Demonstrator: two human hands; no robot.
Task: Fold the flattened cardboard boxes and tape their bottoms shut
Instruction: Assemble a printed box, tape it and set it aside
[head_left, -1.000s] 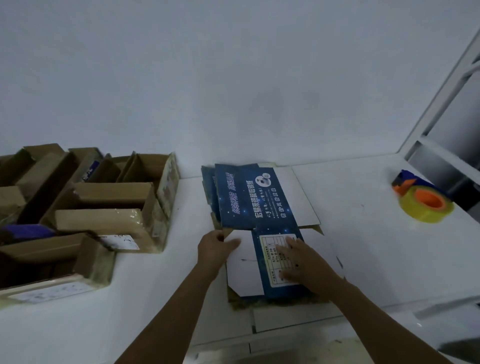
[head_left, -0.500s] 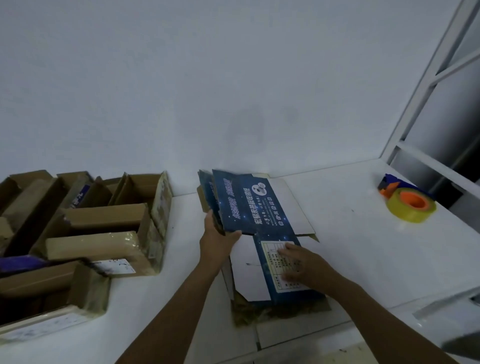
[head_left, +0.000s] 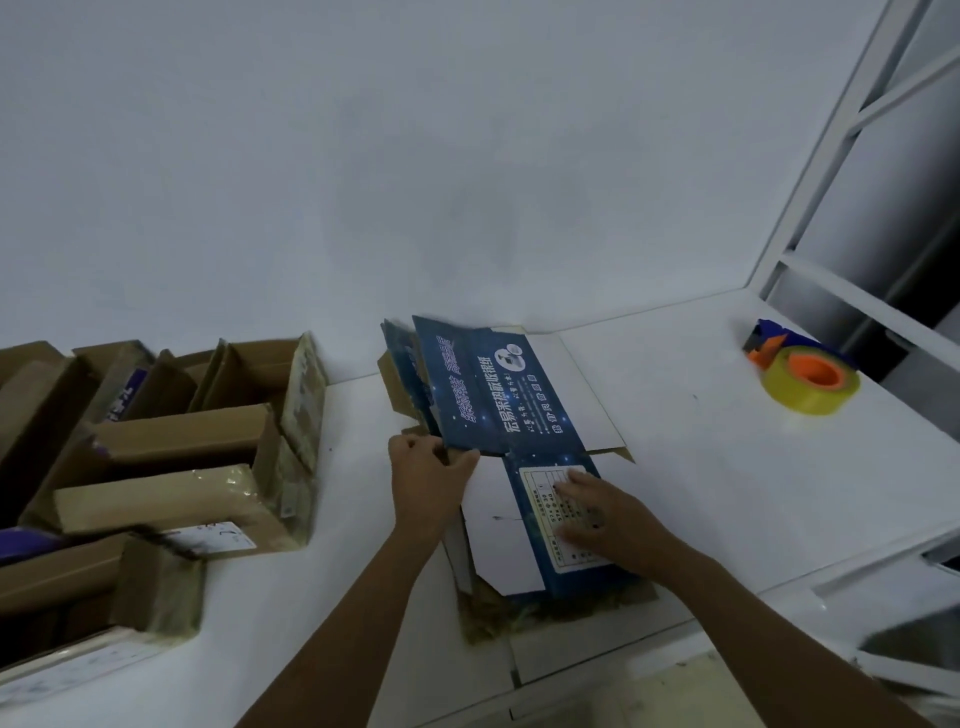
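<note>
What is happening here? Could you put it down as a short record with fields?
Left hand: grips the blue flattened box at its left edge
Right hand: flat, fingers straight, pressing the box's printed lower panel
Box state: not yet folded, upper panel tilted up
Tape roll: yellow, far right on the white table, untouched
Folded boxes: brown, piled at left

One head-worn wide-angle camera looks forward and down, close over the table (head_left: 701, 467).
</note>
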